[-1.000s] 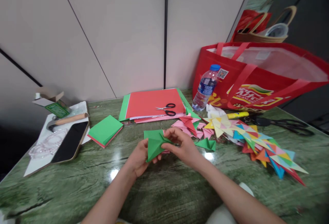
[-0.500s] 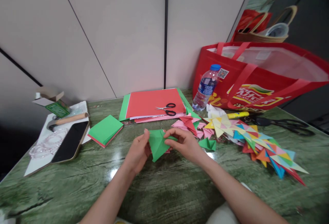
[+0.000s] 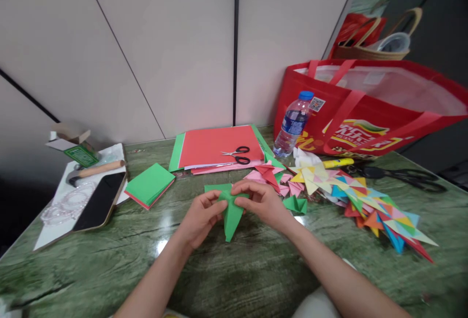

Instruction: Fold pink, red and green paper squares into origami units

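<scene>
A green sheet of folding paper (image 3: 231, 215) is pinched between both hands above the table, with a narrow folded point hanging toward me. My left hand (image 3: 200, 213) grips its left side between thumb and fingers. On the other side my right hand (image 3: 262, 203) is closed on the paper, thumb and fingertips near the fold's middle. Part of the sheet is hidden behind the fingers. Just right of my right hand lies a small folded green piece (image 3: 295, 205), with pink and red folded pieces (image 3: 270, 176) behind it.
Behind the hands, black-handled scissors (image 3: 239, 154) lie on a red paper stack (image 3: 215, 142). Square green sheets (image 3: 149, 183), a phone (image 3: 100, 202) and a hammer (image 3: 97, 170) are leftward. Rightward stand a water bottle (image 3: 292, 125), a red bag (image 3: 365, 113) and a multicoloured paper chain (image 3: 376, 206).
The green paper has gone from a broad, flat shape to a narrower one folded inward, its point lower. Both thumbs have come close together at its middle.
</scene>
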`<state>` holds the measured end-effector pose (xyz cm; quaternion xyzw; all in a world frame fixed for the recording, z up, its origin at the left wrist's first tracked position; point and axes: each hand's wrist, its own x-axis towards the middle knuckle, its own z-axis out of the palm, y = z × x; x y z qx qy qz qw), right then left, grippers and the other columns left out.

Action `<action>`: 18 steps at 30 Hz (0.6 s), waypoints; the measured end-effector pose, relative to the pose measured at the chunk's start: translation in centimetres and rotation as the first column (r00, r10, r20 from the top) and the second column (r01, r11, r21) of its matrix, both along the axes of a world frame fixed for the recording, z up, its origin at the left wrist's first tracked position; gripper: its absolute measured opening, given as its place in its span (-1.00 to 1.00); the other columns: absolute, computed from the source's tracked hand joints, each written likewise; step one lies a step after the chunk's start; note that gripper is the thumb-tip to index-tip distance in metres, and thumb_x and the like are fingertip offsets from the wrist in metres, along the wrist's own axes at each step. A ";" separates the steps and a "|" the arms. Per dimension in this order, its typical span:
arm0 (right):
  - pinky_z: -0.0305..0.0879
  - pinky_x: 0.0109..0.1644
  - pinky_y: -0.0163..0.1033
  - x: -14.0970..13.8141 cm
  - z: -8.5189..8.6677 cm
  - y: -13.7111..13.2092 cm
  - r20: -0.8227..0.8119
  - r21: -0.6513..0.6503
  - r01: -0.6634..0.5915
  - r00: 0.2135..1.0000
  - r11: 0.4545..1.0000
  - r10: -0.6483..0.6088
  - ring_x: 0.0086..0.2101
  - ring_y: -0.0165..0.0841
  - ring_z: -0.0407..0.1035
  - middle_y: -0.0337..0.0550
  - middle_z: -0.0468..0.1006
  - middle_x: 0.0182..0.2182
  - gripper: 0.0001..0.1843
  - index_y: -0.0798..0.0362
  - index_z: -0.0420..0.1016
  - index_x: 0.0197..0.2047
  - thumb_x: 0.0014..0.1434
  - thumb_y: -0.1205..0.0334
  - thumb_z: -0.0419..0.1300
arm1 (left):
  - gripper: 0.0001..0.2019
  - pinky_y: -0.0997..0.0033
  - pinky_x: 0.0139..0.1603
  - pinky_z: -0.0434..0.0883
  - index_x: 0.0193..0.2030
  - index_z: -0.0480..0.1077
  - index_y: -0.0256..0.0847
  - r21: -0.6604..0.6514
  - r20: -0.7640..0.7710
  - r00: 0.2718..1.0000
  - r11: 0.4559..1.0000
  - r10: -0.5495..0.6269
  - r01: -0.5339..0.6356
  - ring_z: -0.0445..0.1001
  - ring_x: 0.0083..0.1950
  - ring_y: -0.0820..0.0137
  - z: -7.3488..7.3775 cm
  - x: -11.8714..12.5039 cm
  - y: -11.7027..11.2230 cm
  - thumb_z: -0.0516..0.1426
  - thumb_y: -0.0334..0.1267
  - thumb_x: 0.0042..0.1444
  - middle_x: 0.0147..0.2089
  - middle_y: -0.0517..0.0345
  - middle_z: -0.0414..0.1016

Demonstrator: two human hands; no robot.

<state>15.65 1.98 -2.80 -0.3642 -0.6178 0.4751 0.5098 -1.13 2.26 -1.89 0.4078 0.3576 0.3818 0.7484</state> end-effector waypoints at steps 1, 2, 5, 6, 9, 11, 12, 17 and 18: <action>0.28 -0.24 -0.29 0.0 0.0 0.0 -0.005 -0.021 -0.007 1.000 1.000 0.007 -0.23 -0.36 0.33 -0.16 0.46 -0.31 -0.86 0.03 0.47 -0.31 -0.03 0.29 0.23 | -0.82 0.50 -0.38 0.34 -0.32 0.40 -0.30 0.023 -0.020 1.000 1.000 0.003 -0.003 0.40 -0.45 0.48 -0.1 0.0 0.0 0.22 -0.32 -0.11 -0.44 0.15 0.45; 0.28 -0.24 -0.29 0.1 0.0 0.0 -0.010 -0.041 -0.011 1.000 0.999 0.011 -0.23 -0.36 0.33 -0.16 0.47 -0.31 -0.85 0.03 0.47 -0.30 -0.02 0.29 0.23 | -0.81 0.49 -0.37 0.35 -0.32 0.40 -0.30 0.050 -0.047 0.999 0.999 0.013 -0.011 0.40 -0.43 0.47 -0.1 0.1 0.0 0.22 -0.31 -0.11 -0.43 0.14 0.45; 0.28 -0.20 -0.26 0.1 0.0 0.0 -0.027 -0.077 -0.011 1.000 0.997 0.009 -0.20 -0.34 0.34 -0.17 0.48 -0.30 -0.85 0.01 0.48 -0.30 -0.03 0.26 0.23 | -0.82 0.46 -0.36 0.38 -0.32 0.42 -0.27 0.141 -0.164 0.983 0.988 0.081 -0.057 0.42 -0.38 0.43 -0.3 0.2 -0.1 0.21 -0.27 -0.10 -0.40 0.14 0.47; 0.27 -0.19 -0.26 0.2 0.0 0.0 -0.032 -0.085 -0.010 0.999 0.996 0.007 -0.20 -0.34 0.33 -0.18 0.49 -0.30 -0.85 0.01 0.49 -0.30 -0.03 0.26 0.23 | -0.83 0.45 -0.36 0.39 -0.33 0.42 -0.26 0.177 -0.212 0.971 0.981 0.114 -0.076 0.43 -0.37 0.42 -0.3 0.3 -0.1 0.21 -0.26 -0.10 -0.39 0.15 0.48; 0.28 -0.19 -0.26 0.2 0.0 0.0 -0.037 -0.107 -0.017 0.999 0.994 0.013 -0.19 -0.34 0.34 -0.18 0.49 -0.29 -0.86 0.01 0.49 -0.31 -0.03 0.25 0.22 | -0.84 0.42 -0.34 0.43 -0.35 0.43 -0.25 0.321 -0.321 0.917 0.938 0.237 -0.130 0.44 -0.36 0.40 -0.3 0.5 -0.1 0.21 -0.26 -0.12 -0.38 0.16 0.49; 0.28 -0.20 -0.27 0.2 0.0 0.0 -0.041 -0.117 -0.028 0.999 0.993 0.023 -0.20 -0.34 0.34 -0.18 0.49 -0.30 -0.87 0.01 0.50 -0.32 -0.02 0.26 0.22 | -0.84 0.40 -0.32 0.44 -0.36 0.44 -0.25 0.424 -0.361 0.879 0.894 0.312 -0.143 0.46 -0.34 0.38 -0.3 0.5 -0.1 0.21 -0.28 -0.14 -0.36 0.14 0.51; 0.28 -0.20 -0.27 0.2 -0.1 0.0 -0.043 -0.121 -0.034 0.999 0.992 0.029 -0.20 -0.35 0.34 -0.18 0.49 -0.30 -0.87 0.01 0.50 -0.32 -0.02 0.26 0.22 | -0.84 0.38 -0.30 0.44 -0.35 0.44 -0.25 0.467 -0.375 0.863 0.873 0.338 -0.139 0.46 -0.33 0.36 -0.3 0.5 -0.1 0.21 -0.28 -0.13 -0.36 0.13 0.51; 0.27 -0.23 -0.30 0.0 -0.1 0.0 -0.060 -0.145 -0.046 0.998 0.988 0.037 -0.22 -0.37 0.34 -0.20 0.48 -0.32 -0.88 0.01 0.50 -0.33 -0.03 0.25 0.22 | -0.87 0.35 -0.26 0.44 -0.36 0.44 -0.25 0.639 -0.430 0.794 0.766 0.430 -0.069 0.47 -0.35 0.36 -0.6 0.3 -0.2 0.17 -0.26 -0.07 -0.38 0.13 0.52; 0.27 -0.25 -0.31 0.0 -0.1 0.0 -0.060 -0.153 -0.045 0.998 0.987 0.036 -0.25 -0.37 0.34 -0.20 0.47 -0.33 -0.87 0.02 0.50 -0.33 -0.03 0.25 0.22 | -0.87 0.36 -0.27 0.44 -0.37 0.44 -0.24 0.672 -0.440 0.774 0.739 0.455 -0.052 0.47 -0.36 0.37 -0.6 0.2 -0.2 0.16 -0.26 -0.07 -0.38 0.13 0.52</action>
